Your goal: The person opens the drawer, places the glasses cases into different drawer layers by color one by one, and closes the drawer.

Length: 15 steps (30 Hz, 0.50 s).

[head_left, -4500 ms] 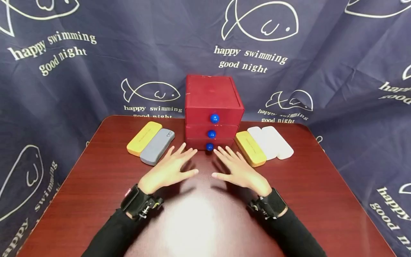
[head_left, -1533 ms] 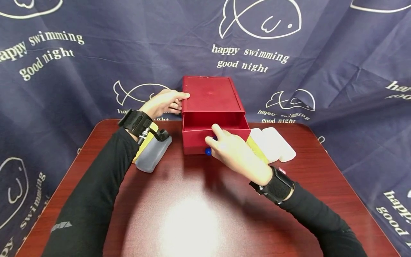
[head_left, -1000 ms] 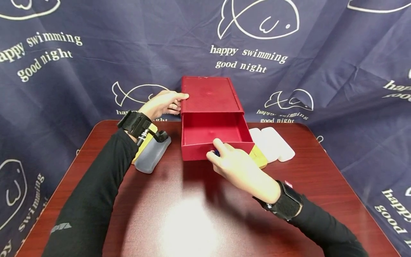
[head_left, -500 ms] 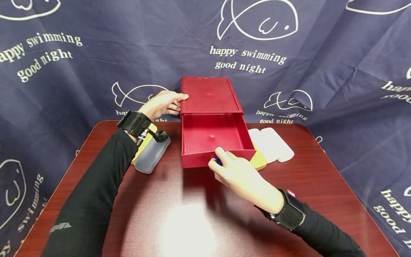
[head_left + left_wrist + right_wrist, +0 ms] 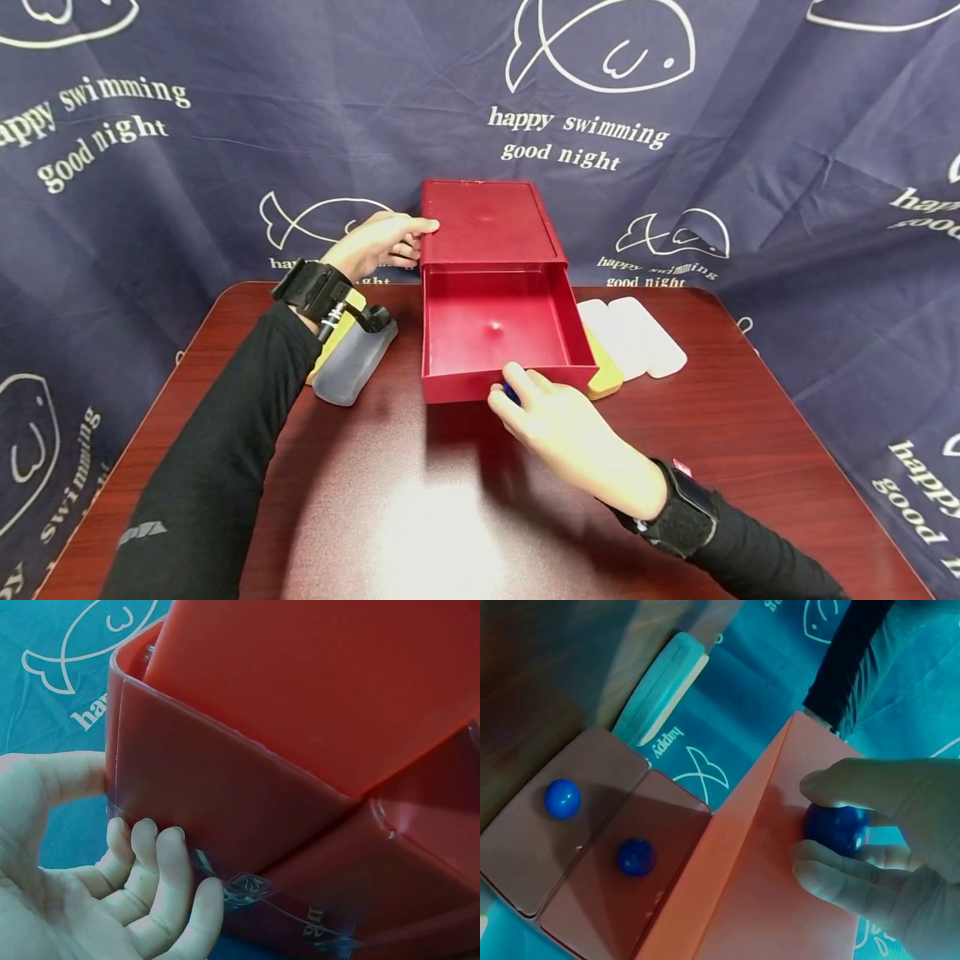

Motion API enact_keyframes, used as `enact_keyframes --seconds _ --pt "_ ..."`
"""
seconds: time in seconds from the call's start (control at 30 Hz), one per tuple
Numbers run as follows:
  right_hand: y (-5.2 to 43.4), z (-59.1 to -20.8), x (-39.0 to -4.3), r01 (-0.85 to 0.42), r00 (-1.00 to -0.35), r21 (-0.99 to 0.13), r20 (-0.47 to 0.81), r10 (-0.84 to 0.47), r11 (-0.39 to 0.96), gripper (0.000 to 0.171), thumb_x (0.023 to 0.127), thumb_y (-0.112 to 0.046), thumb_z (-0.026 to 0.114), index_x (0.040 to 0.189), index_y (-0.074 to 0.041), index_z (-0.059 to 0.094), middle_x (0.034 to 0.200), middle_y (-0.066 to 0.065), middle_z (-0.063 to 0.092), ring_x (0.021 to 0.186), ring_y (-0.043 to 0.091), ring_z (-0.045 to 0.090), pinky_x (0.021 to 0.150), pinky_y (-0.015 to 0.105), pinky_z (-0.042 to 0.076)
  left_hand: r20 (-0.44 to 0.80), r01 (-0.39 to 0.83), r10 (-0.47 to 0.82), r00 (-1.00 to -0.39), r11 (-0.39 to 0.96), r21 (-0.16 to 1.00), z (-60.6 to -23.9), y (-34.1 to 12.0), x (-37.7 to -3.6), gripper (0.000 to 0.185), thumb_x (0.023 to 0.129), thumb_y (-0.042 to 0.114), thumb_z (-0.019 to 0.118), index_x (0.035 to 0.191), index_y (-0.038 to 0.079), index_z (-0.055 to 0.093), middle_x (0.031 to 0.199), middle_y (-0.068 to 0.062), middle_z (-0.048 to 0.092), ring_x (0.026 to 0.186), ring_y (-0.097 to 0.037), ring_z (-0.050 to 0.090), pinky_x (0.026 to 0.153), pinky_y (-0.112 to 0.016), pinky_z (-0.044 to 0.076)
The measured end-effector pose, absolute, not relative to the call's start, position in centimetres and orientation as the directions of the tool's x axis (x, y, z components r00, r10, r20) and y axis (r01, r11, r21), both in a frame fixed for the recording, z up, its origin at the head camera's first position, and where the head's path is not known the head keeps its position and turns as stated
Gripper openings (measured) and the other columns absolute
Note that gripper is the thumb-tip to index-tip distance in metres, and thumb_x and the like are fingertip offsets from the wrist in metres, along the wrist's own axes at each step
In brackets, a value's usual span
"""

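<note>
A red drawer cabinet stands at the back of the table, its top drawer pulled far out with a bare inside. My right hand pinches the round blue knob on that drawer's front between thumb and fingers. At the cabinet's left side, my left hand holds the edge, thumb on the top and bent fingers against the side wall. The right wrist view shows the two lower drawers closed, each with its own blue knob.
Left of the cabinet lie a grey glasses case and a yellow case, partly behind the left wrist. To its right are another yellow case and two white cases. A dark blue curtain hangs behind the table.
From resting over the table, both hands have gone to the cabinet. My right hand has drawn the top drawer toward me by its knob, while the left has lately stayed still on the cabinet.
</note>
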State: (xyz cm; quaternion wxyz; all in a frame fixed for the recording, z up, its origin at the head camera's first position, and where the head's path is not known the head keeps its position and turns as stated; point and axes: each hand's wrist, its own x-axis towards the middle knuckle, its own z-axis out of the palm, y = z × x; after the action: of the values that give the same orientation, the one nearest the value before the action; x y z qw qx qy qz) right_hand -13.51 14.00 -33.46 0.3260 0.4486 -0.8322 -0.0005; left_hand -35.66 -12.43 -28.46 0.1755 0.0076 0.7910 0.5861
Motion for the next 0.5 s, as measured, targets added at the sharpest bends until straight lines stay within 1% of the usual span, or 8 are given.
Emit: enact_keyframes --seconds 0.07,0.13,0.33,0.5 --pt "14.1 -33.4 -13.5 -0.744 -0.387 0.297 0.538 -0.749 0.598 0.043 0.073 -0.003 0.088 0.102 -0.005 0.057 0.098 0.010 0.050 0.071 0.018 0.051 0.052 0.028 0.049 -0.271 -0.194 0.223 -0.936 0.315 0.929 -28.5 -12.3 -35.7 0.034 0.094 0.037 0.066 0.108 0.010 0.052 0.083 0.003 0.060 0.072 -0.008 0.066 0.084 -0.027 0.058" --pt "14.2 -33.4 -13.4 -0.745 -0.391 0.293 0.536 -0.748 0.599 0.042 0.074 -0.002 0.087 0.102 -0.005 0.056 0.097 0.010 0.050 0.070 0.018 0.050 0.052 0.028 0.048 -0.272 -0.194 0.227 -0.935 0.315 0.929 -28.5 -12.2 -35.8 0.033 0.094 0.037 0.066 0.109 0.010 0.053 0.083 0.003 0.060 0.072 -0.008 0.066 0.079 -0.024 0.058" --pt "14.4 -33.2 -13.4 -0.751 -0.405 0.279 0.521 -0.751 0.598 0.039 0.076 -0.002 0.086 0.101 -0.005 0.055 0.097 0.010 0.049 0.069 0.018 0.048 0.052 0.028 0.047 -0.261 -0.190 0.236 -0.936 0.285 0.939 -28.7 -12.2 -36.0 0.029 0.094 0.035 0.067 0.102 0.010 0.053 0.075 0.005 0.061 0.067 -0.008 0.065 0.079 -0.026 0.059" --pt "14.4 -32.2 -13.5 -0.772 -0.410 0.237 0.522 -0.748 0.589 0.034 0.080 -0.016 0.086 0.096 -0.009 0.058 0.091 0.007 0.049 0.061 0.015 0.048 0.051 0.026 0.045 -0.251 -0.185 0.241 -0.937 0.267 0.946 -28.8 -12.5 -35.9 0.026 0.093 0.033 0.067 0.095 0.011 0.054 0.072 0.006 0.061 0.065 -0.007 0.065 0.074 -0.025 0.059"
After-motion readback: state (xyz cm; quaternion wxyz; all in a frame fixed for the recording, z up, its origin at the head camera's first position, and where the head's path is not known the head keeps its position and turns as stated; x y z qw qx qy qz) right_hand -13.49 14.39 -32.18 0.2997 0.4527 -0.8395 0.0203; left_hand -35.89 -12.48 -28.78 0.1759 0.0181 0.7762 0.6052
